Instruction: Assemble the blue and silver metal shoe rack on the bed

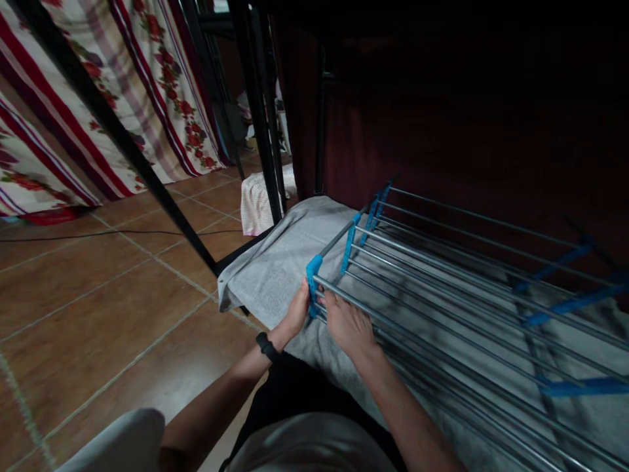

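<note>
A drying rack (427, 262) with metal rods and blue plastic joints rests on a grey cloth (275, 262) and stretches away to my right. My left hand (297, 309) grips the blue corner bracket (313, 278) at the rack's near left end, thumb up along its side. Just right of it, my right hand (348, 322) is closed around the rods beside that bracket. Its fingertips are partly hidden behind the metal. More blue brackets (350, 242) hold the rods further back.
A black metal frame (260, 111) rises behind the cloth, with a slanting bar at left. Tiled floor (167, 314) with a thin dark cable lies to the left, below a flowered, striped curtain (162, 85). A pale striped cloth (258, 203) hangs beyond. A dark reddish panel (442, 144) stands behind the rack.
</note>
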Demonstrator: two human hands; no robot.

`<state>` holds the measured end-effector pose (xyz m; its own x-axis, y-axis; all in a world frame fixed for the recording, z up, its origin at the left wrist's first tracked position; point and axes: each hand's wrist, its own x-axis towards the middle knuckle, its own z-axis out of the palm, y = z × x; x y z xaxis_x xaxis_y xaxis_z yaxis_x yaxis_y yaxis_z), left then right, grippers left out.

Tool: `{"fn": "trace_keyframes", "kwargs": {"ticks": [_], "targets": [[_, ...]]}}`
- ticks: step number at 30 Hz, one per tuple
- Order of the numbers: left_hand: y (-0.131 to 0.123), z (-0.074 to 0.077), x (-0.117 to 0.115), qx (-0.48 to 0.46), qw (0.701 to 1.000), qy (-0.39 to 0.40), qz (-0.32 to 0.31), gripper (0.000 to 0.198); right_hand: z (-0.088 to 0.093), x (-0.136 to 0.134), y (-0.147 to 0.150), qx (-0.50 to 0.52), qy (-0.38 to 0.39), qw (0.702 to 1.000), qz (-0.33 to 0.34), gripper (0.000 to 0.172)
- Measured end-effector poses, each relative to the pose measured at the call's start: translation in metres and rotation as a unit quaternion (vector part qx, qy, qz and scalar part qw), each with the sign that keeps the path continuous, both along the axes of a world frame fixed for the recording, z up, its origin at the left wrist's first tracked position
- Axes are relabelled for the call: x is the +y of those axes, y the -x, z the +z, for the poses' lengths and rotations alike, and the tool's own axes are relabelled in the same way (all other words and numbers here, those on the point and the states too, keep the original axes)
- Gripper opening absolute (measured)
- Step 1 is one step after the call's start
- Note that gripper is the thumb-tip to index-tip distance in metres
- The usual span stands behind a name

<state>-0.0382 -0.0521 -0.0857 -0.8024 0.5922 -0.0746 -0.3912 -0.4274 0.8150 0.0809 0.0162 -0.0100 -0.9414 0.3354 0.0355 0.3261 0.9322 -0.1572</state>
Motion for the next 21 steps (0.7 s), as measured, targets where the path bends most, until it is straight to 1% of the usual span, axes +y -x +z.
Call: {"fn": "trace_keyframes", "kwargs": {"ticks": [3, 5, 9, 11, 14, 17, 21], "targets": [[0.0, -0.001, 0.001, 0.021, 1.0, -0.017, 0.008, 0.044, 0.002, -0.001, -0.001, 0.026, -0.012, 1.0, 0.007, 0.041], [0.0, 0.0, 0.002, 0.02, 1.0, -0.014, 0.006, 0.043, 0.004, -0.002, -0.004, 0.046, -0.023, 0.999, 0.005, 0.04], [-0.002, 0.001, 0.0, 0.016, 1.0, -0.006, -0.011, 0.039, 0.007, -0.004, -0.012, 0.061, -0.045, 0.997, -0.023, 0.038], [-0.003, 0.002, -0.001, 0.023, 0.999, -0.009, -0.019, 0.039, 0.007, -0.004, -0.015, 0.053, -0.04, 0.997, -0.034, 0.038], [-0.005, 0.004, -0.001, 0.027, 0.999, 0.0, -0.029, 0.041, 0.003, -0.002, -0.016, 0.037, -0.018, 0.999, -0.029, 0.036], [-0.005, 0.005, -0.001, 0.025, 0.999, 0.014, -0.025, 0.044, 0.0, -0.001, -0.015, 0.03, -0.003, 0.999, -0.024, 0.035], [-0.004, 0.003, 0.0, 0.043, 0.999, 0.011, -0.018, 0.046, -0.002, 0.0, -0.015, 0.035, 0.003, 0.999, -0.025, 0.035]]}}
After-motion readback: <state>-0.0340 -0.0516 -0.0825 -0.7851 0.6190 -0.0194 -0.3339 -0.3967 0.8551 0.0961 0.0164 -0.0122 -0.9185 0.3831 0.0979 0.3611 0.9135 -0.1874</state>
